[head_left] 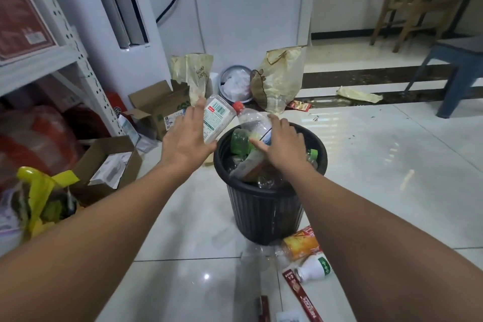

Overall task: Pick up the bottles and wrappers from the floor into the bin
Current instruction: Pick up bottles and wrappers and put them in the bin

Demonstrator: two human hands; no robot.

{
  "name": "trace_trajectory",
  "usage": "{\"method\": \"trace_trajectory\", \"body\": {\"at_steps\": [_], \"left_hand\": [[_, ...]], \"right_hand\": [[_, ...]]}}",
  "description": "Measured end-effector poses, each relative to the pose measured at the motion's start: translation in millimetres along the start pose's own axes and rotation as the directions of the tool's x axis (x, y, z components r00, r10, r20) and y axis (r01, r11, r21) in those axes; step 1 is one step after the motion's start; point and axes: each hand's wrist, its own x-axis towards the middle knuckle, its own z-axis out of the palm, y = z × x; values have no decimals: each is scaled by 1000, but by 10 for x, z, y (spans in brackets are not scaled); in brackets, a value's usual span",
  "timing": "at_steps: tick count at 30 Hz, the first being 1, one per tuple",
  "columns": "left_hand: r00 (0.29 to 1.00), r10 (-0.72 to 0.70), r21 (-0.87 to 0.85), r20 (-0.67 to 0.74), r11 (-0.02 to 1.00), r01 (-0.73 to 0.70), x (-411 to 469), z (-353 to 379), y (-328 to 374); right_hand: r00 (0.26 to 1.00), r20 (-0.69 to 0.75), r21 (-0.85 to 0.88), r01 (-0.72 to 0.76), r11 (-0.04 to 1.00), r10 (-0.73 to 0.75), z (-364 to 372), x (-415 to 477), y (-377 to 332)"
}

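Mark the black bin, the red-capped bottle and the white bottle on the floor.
black bin (261, 214): head view, ribbed side wall.
red-capped bottle (254, 120): head view, clear shoulder below the cap.
white bottle (314, 268): head view, middle of its body.

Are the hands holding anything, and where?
Nothing is gripped: the left hand lies open against the labelled bottle, the right hand open on the red-capped bottle, above the bin.

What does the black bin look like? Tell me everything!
The black bin is round and looks like plastic, with ribbed sides and a smooth, wider rim. It stands upright on the shiny white tiled floor and is piled to the top with bottles. A red-capped clear bottle under the right hand pokes out of it. An orange packet lies at its foot.
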Motion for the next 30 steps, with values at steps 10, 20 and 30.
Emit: {"method": "trace_trajectory", "body": {"at_steps": [10,20,30], "left_hand": [[1000,-1,-30,-16,1000,0,-25,-11,88],[1000,20,1,-15,1000,-20,-78,-134,81],[985,163,73,52,983,-167,-161,-409,289]], "right_hand": [[994,107,-125,15,992,-1,98,2,-47],[983,150,-126,-87,988,106,-131,-51,-99],[997,26,-65,-75,995,77,-561,-243,-112]]}}
